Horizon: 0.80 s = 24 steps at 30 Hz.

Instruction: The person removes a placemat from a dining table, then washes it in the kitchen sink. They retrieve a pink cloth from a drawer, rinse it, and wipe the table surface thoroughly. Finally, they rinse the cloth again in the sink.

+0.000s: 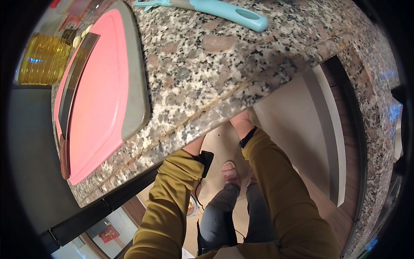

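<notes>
Both my arms, in olive-brown sleeves, reach down under the front edge of the granite countertop. Of my left hand only the wrist region shows; the counter edge hides the fingers. A black band or device sits at that wrist. The back part of my right hand is visible below the edge, its fingers hidden, with a black wristband behind it. What either hand touches cannot be made out. Up on the counter, a knife with a brown handle lies on a pink and grey cutting board.
A light-blue peeler-like tool lies at the counter's far side. Pale garlic-like cloves and a container of yellow oil stand beyond the board. To the right, a pale cabinet panel stands out below the counter. A slippered foot is on the floor.
</notes>
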Each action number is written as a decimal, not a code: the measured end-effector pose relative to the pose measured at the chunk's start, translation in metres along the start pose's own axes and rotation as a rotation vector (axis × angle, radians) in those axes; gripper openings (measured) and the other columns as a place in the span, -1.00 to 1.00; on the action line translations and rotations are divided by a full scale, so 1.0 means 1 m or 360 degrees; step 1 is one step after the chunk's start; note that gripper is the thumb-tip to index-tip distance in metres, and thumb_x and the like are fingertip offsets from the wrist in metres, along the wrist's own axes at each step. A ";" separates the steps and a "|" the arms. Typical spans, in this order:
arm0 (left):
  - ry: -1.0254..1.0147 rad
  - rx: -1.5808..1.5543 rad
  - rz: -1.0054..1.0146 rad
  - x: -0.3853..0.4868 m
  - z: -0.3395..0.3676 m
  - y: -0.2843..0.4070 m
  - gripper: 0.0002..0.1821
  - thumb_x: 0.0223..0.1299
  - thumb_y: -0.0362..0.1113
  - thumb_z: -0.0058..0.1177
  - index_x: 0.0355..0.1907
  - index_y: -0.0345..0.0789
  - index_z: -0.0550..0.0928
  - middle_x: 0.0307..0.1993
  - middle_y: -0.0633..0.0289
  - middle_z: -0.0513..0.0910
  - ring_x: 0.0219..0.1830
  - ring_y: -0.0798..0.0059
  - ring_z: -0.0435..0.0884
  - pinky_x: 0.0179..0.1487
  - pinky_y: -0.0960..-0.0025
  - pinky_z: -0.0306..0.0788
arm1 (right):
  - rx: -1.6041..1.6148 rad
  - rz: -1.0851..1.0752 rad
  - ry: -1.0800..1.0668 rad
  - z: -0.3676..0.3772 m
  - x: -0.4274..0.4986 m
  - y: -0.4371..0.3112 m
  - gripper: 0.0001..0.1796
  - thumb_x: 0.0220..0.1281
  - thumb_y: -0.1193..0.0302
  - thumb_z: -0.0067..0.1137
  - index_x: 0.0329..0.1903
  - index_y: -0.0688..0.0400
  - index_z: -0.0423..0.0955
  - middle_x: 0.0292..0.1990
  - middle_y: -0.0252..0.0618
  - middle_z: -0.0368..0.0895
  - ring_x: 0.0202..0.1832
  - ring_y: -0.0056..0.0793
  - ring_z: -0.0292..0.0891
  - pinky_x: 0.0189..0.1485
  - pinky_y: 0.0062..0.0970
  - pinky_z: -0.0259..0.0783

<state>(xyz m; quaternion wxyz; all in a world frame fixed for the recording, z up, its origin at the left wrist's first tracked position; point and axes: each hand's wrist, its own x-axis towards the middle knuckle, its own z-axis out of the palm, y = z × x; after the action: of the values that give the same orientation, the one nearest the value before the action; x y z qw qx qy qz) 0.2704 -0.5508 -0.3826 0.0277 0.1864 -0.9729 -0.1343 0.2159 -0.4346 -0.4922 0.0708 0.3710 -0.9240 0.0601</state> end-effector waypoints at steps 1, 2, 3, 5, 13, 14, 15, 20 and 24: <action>0.0071 0.0021 0.0047 -0.001 -0.005 0.002 -0.59 0.27 -0.22 -0.08 0.14 -0.25 0.55 0.06 0.05 0.61 0.12 0.09 0.53 0.23 0.19 0.34 | -0.0097 -0.0021 -0.0016 -0.001 -0.002 0.002 -0.67 0.20 0.37 0.02 -0.01 0.14 0.58 0.08 -0.16 0.52 0.31 -0.20 0.27 0.20 -0.21 0.28; 0.0141 0.0042 0.0093 0.000 -0.008 0.004 -0.59 0.26 -0.22 -0.06 0.14 -0.25 0.56 0.05 0.06 0.62 0.11 0.09 0.53 0.22 0.20 0.34 | -0.0017 -0.0054 -0.0029 -0.002 -0.004 0.004 -0.66 0.20 0.36 0.02 0.01 0.13 0.56 0.12 -0.17 0.49 0.33 -0.20 0.23 0.23 -0.20 0.25; 0.0165 0.0070 0.0124 0.001 -0.011 0.004 -0.59 0.26 -0.21 -0.06 0.14 -0.25 0.56 0.05 0.06 0.62 0.11 0.09 0.53 0.22 0.20 0.34 | 0.0026 -0.0072 -0.0021 -0.003 -0.007 0.006 -0.65 0.21 0.35 0.02 0.04 0.11 0.55 0.16 -0.18 0.46 0.36 -0.19 0.19 0.26 -0.19 0.22; 0.0209 0.0127 0.0176 0.003 -0.014 0.006 -0.59 0.27 -0.19 -0.04 0.14 -0.25 0.55 0.05 0.07 0.62 0.12 0.10 0.53 0.22 0.20 0.34 | 0.0119 -0.0114 -0.0014 -0.005 -0.012 0.011 -0.62 0.21 0.34 0.03 0.09 0.08 0.53 0.24 -0.20 0.40 0.41 -0.18 0.12 0.32 -0.18 0.16; 0.0309 0.0063 0.0165 0.003 -0.016 0.011 -0.65 0.28 -0.22 -0.05 0.07 -0.28 0.59 0.02 0.04 0.64 0.07 0.07 0.56 0.18 0.14 0.37 | 0.0141 -0.0190 0.0075 -0.003 -0.012 0.022 -0.79 0.13 0.34 0.08 -0.23 0.01 0.67 0.27 -0.33 0.36 0.42 -0.21 0.08 0.34 -0.20 0.14; 0.0254 0.0069 0.0141 0.002 -0.014 0.009 -0.66 0.28 -0.23 -0.06 0.05 -0.28 0.60 0.01 0.03 0.64 0.06 0.06 0.57 0.17 0.13 0.38 | 0.0237 -0.0182 0.0062 -0.001 -0.011 0.022 -0.80 0.13 0.34 0.08 -0.25 0.00 0.67 0.24 -0.33 0.39 0.40 -0.23 0.10 0.32 -0.22 0.15; 0.0225 0.0053 0.0134 0.001 -0.011 0.006 -0.67 0.28 -0.24 -0.06 0.03 -0.28 0.61 -0.01 0.03 0.64 0.04 0.05 0.57 0.16 0.12 0.38 | 0.0333 -0.0173 0.0049 0.001 -0.009 0.021 -0.81 0.13 0.35 0.08 -0.28 0.00 0.68 0.21 -0.34 0.41 0.38 -0.24 0.13 0.29 -0.23 0.17; 0.0074 -0.0052 0.0006 0.002 0.026 -0.006 -0.68 0.25 -0.30 -0.08 0.01 -0.27 0.62 -0.02 0.00 0.64 0.03 0.02 0.57 0.15 0.11 0.38 | 0.0182 -0.0117 -0.0313 0.003 0.000 0.020 -0.78 0.17 0.37 0.03 -0.19 0.04 0.63 0.08 -0.35 0.51 0.26 -0.27 0.24 0.22 -0.25 0.23; -0.0068 0.0087 0.0016 0.006 0.036 -0.011 -0.68 0.27 -0.29 -0.07 0.03 -0.28 0.61 -0.01 0.00 0.63 0.05 0.02 0.56 0.17 0.12 0.37 | -0.0066 -0.0141 -0.0095 -0.007 0.010 0.020 -0.57 0.20 0.38 0.01 0.15 0.06 0.47 0.05 -0.27 0.51 0.23 -0.25 0.30 0.20 -0.23 0.27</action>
<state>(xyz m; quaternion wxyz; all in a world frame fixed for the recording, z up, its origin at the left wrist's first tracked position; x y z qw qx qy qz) 0.2647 -0.5542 -0.4200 0.0025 0.1792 -0.9775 -0.1114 0.1958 -0.4259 -0.4851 0.0534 0.4118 -0.9093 0.0267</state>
